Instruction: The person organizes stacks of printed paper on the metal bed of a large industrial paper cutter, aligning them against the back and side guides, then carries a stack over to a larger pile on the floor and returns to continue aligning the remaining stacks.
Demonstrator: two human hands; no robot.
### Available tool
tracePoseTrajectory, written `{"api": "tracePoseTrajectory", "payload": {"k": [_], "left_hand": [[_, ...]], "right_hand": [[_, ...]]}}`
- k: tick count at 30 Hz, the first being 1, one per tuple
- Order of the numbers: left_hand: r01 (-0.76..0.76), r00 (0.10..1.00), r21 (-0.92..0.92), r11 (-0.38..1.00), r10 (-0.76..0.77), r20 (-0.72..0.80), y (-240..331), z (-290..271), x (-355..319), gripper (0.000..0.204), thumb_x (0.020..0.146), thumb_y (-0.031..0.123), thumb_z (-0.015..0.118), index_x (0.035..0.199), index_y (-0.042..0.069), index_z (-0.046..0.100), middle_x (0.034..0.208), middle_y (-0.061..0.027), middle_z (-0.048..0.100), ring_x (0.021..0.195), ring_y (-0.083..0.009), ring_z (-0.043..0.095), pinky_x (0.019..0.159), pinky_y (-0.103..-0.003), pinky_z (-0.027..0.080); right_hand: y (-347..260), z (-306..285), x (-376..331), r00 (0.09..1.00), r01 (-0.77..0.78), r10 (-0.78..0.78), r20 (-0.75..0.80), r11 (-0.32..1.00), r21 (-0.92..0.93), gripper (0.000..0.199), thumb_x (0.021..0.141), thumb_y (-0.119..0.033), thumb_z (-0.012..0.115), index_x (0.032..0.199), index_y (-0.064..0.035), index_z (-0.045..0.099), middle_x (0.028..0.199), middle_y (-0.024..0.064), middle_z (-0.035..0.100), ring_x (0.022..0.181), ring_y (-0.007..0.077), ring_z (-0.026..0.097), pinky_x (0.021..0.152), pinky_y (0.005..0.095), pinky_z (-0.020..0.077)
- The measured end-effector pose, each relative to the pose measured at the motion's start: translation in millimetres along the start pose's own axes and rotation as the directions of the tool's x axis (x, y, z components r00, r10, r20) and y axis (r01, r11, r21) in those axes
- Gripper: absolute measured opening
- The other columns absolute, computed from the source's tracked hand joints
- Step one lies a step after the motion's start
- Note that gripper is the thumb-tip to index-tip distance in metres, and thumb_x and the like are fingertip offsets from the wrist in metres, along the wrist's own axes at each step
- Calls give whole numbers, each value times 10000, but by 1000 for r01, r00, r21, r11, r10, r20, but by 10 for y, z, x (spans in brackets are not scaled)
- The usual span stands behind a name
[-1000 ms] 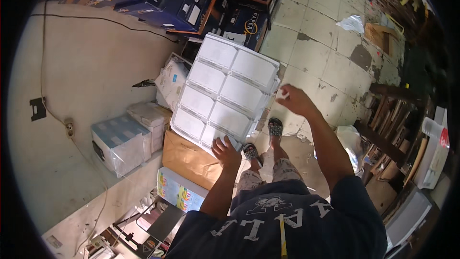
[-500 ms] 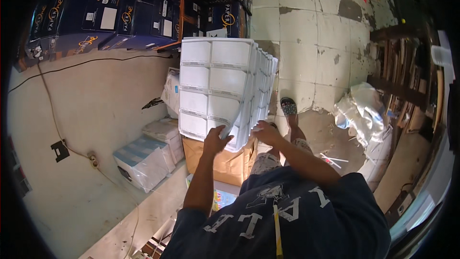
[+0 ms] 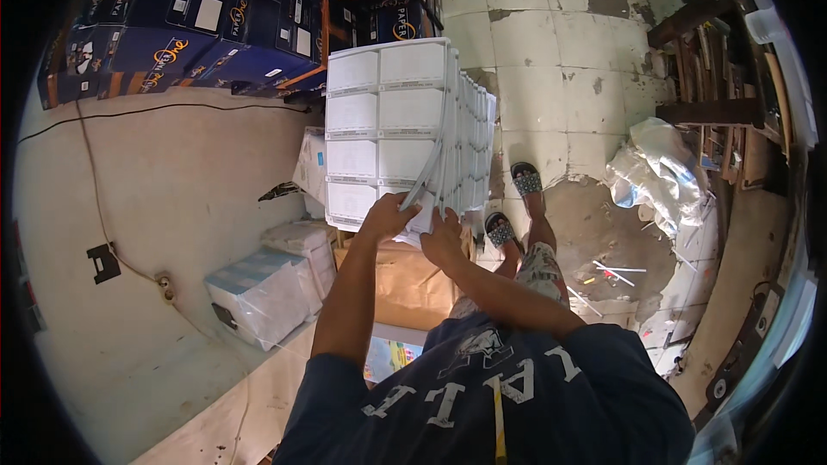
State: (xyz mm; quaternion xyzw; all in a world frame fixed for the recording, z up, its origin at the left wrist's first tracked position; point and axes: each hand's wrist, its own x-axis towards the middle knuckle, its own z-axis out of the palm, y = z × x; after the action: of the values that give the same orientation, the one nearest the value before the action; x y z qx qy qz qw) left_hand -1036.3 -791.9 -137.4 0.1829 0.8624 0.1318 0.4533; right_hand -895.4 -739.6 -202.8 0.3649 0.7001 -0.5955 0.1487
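1. Upper left of frame: dark blue paper cartons (image 3: 215,26) stacked against the pale wall; a black cable runs below them.
2. Lower left of centre: wrapped white packs (image 3: 263,293) on the floor, beside a brown carton (image 3: 405,284).
3. Centre: the stack of white printed sheets (image 3: 388,129) stands on edge atop the brown carton, its face toward the camera, loose leaves fanning out at its right side.
4. Left hand (image 3: 388,215) is at the stack's lower edge, fingers curled closed on a lifted leaf (grip partly hidden).
5. Right hand (image 3: 444,239) is just beside it, fingers closed on the bottom corners of the fanned leaves.
6. Step in hand, by judgement: leafing through or separating sheets. A next move would call for keeping the stack upright while one leaf is parted.
7. Right of centre: sandalled feet (image 3: 514,202) on cracked floor tiles; crumpled plastic wrap (image 3: 659,172) further right.
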Motion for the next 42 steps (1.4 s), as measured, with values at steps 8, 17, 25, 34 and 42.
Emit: {"api": "tracePoseTrajectory", "payload": {"k": [8,17,25,34,42], "left_hand": [[27,999,-59,998,-30,-39,-135,75,-30,550,825,429,642,1107,-44,636,909,-204,689,832,-288,682,728,-377,536],[358,920,512,781,-202,-336,644,374,128,313,799,286,640,1002,49,664,1026,-163,689,971,-305,675,813,-414,537],[205,951,732,650,44,-305,875,-591,-281,290,758,167,601,999,21,670,1046,-214,668,986,-358,654,854,-439,523],[27,998,900,436,36,-47,2372,-1892,-2345,498,626,291,757,1043,32,674,1036,-210,671,979,-350,645,846,-403,496],[-199,977,956,215,118,177,4011,-987,-4141,523,638,429,807,950,29,676,863,-185,679,832,-348,662,692,-377,497]], "right_hand": [[-116,-113,-141,977,-147,-84,195,396,906,778,801,-2,564,1474,-29,174,1378,142,414,1180,253,476,944,367,439],[89,-59,-73,942,-233,-208,265,166,958,713,832,19,558,1443,-47,199,1228,103,520,1071,219,550,931,346,457],[668,-635,212,874,168,-395,283,793,586,635,775,-158,711,1335,-24,441,1136,92,590,967,197,585,779,344,508],[946,-1904,-391,979,103,-190,71,769,631,663,784,-198,731,1339,-20,414,1150,97,582,1004,173,574,793,329,491],[2103,-924,-604,576,817,-814,-78,568,96,329,937,-282,543,1234,-151,490,1209,78,530,1168,221,502,1004,474,377]]}}
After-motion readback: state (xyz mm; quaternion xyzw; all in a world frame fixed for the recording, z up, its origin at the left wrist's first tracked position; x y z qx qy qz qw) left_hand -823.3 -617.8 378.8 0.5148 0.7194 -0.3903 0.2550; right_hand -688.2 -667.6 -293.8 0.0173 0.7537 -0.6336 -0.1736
